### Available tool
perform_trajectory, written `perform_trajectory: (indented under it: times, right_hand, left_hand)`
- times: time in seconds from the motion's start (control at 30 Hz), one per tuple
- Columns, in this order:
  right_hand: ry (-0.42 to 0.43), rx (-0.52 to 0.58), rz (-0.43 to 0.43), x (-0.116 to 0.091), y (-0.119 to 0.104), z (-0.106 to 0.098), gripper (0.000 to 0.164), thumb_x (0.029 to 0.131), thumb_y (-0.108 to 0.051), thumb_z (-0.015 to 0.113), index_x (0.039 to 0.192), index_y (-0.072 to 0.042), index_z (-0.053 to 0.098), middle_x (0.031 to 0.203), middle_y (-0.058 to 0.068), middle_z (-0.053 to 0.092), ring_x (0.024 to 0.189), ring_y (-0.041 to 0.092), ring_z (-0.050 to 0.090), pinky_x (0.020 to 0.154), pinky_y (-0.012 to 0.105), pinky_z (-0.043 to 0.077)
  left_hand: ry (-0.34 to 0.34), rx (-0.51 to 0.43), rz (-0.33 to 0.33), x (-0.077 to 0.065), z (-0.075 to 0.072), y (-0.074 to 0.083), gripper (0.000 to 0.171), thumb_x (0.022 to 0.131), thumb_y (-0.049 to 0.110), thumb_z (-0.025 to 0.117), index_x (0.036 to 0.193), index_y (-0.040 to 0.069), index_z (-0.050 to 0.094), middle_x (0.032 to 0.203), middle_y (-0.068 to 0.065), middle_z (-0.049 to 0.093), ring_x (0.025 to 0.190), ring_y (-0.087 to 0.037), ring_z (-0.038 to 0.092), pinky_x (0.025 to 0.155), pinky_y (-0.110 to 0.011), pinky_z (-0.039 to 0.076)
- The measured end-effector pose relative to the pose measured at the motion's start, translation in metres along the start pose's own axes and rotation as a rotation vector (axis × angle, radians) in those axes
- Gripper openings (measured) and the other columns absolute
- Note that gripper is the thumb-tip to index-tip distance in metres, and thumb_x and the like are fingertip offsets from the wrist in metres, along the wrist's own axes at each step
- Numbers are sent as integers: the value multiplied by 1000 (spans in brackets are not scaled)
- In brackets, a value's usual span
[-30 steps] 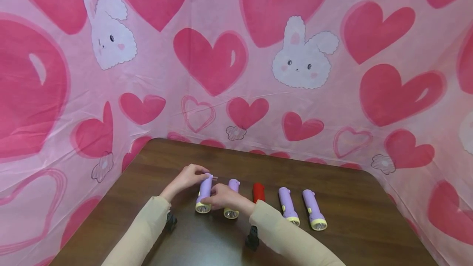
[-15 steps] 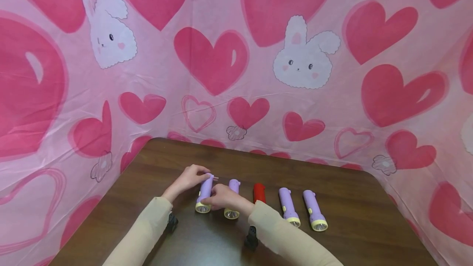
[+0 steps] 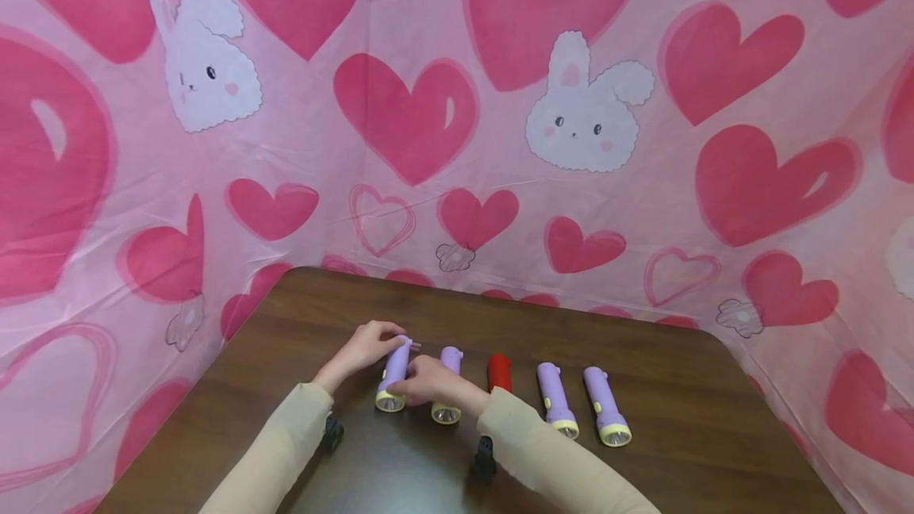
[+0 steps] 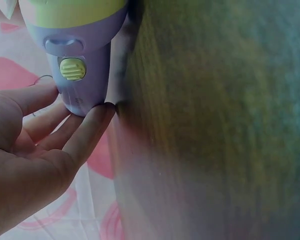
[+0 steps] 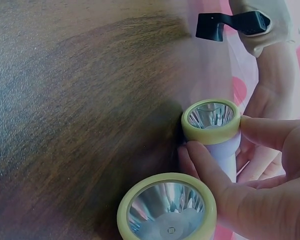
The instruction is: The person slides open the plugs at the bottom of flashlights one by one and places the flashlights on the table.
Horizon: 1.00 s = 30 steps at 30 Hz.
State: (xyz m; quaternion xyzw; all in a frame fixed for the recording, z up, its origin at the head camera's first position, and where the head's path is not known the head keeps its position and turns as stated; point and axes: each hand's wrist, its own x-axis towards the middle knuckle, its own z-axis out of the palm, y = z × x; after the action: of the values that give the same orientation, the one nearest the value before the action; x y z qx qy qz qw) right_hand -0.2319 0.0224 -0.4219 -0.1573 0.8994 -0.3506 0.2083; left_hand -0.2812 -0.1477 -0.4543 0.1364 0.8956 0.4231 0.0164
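Leftmost in a row on the table lies a purple flashlight (image 3: 393,371) with a yellow head ring, lens end toward me. My left hand (image 3: 366,346) holds its tail end between thumb and fingers; the left wrist view shows its yellow switch (image 4: 72,69) uncovered. At the lens end, my right hand (image 3: 432,379) pinches the yellow ring (image 5: 212,136) between thumb and fingers. A second purple flashlight (image 3: 451,357) lies just right of it, its middle hidden behind the right hand, its lens (image 5: 170,212) close to that hand in the right wrist view.
Further right lie a red flashlight (image 3: 500,371), partly covered by my right forearm, and two more purple flashlights (image 3: 553,391) with yellow rings. All rest on a brown wooden table (image 3: 678,387). A pink heart-print cloth (image 3: 493,149) stands behind the table.
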Motion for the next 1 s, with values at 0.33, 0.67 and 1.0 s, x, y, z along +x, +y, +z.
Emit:
perform_trajectory:
  times: [0.33,0.67,1.0]
  right_hand:
    - [-6,-24,6,1,-2,1,29,87,-30,73,76,-3,69,60,0,60,56,11,54,52,22,41]
    - [-7,-16,10,2,-1,0,29,87,-29,73,82,-1,70,62,3,64,57,12,58,54,23,45]
    - [1,-41,-28,-3,-5,-8,30,88,-29,70,82,0,67,65,1,58,58,13,51,53,22,40]
  left_hand:
    - [-13,-2,-7,1,1,-4,25,95,15,63,111,-2,72,111,-18,73,100,-28,68,90,-46,56]
    - [-15,11,-7,2,1,-4,25,94,15,64,111,-2,72,110,-18,73,96,-25,67,87,-44,57]
    - [-10,18,6,0,0,-2,27,95,16,63,111,-3,71,111,-19,73,103,-31,67,92,-49,55]
